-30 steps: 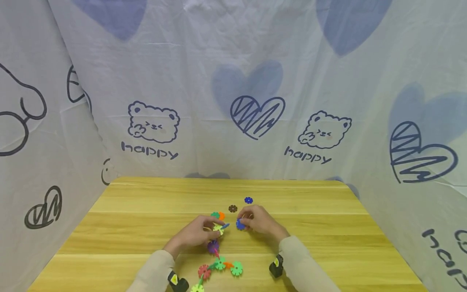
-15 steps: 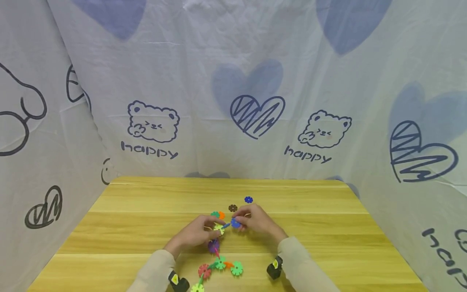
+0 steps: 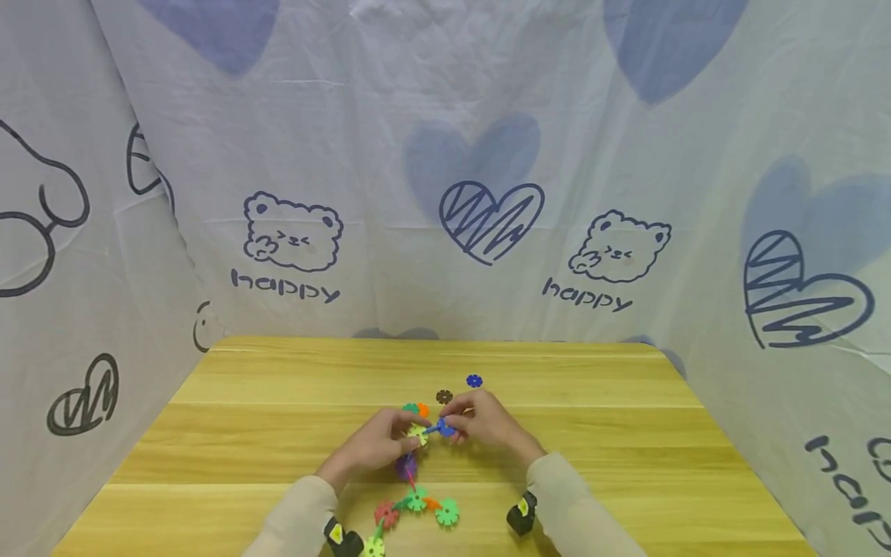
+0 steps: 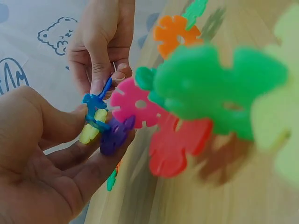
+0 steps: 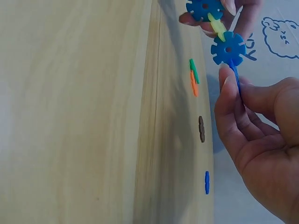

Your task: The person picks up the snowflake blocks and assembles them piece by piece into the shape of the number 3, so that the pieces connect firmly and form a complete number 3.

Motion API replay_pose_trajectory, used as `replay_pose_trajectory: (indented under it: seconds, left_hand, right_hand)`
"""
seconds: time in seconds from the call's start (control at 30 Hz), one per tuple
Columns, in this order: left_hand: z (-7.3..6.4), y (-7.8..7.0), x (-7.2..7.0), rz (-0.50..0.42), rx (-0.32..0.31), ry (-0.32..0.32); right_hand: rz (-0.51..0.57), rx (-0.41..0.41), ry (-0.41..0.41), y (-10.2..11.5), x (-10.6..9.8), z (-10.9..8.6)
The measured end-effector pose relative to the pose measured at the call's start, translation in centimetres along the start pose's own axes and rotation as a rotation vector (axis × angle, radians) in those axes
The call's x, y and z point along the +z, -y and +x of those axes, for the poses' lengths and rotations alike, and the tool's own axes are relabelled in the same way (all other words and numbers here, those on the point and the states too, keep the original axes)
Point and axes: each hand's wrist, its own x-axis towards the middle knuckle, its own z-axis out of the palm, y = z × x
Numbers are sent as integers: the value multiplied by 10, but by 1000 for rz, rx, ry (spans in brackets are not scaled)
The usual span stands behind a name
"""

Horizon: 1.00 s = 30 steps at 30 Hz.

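Observation:
In the head view my left hand [image 3: 379,442] holds a chain of slotted plastic snowflake discs by its far end, near a yellow disc [image 3: 418,435]. A lighter blue disc [image 5: 228,48] slots onto that yellow one. My right hand [image 3: 490,422] pinches a dark blue disc [image 5: 235,77] between thumb and fingers, its edge right at the lighter blue disc's rim. Towards me the chain runs through a purple disc [image 3: 407,466], a pink disc [image 4: 135,102] and a green disc [image 3: 417,499]. From there it branches to a red disc [image 3: 387,514] and another green disc [image 3: 448,512].
Beyond the hands on the wooden table [image 3: 592,387] lie a brown disc [image 3: 444,397], a loose dark blue disc [image 3: 475,381], and a green disc [image 3: 411,408] with an orange disc [image 3: 423,410]. A white printed curtain [image 3: 390,155] stands behind and at both sides.
My right hand has moved left with the dark blue disc, bringing it to the lighter blue disc at the chain's end. The chain's near part has shifted slightly left.

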Motion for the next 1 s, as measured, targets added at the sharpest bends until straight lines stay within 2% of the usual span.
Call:
replay_pose_trajectory:
  seconds: [0.2,0.4,0.63,1.0]
  left_hand:
    - [1,-3,3,14,-1,-38]
    - [3,-7,6,66,-23,-37]
    - [3,-10,9,50,-53,-28]
    - [2,-8,10,45,-5,4]
  right_hand:
    - [-7,5,-35,3,2,-3]
    - [-23,-1,-58,3,5,-4]
    - [-19,30,-84,1,8,-7]
    - [-30,51,-78,-2,12,-7]
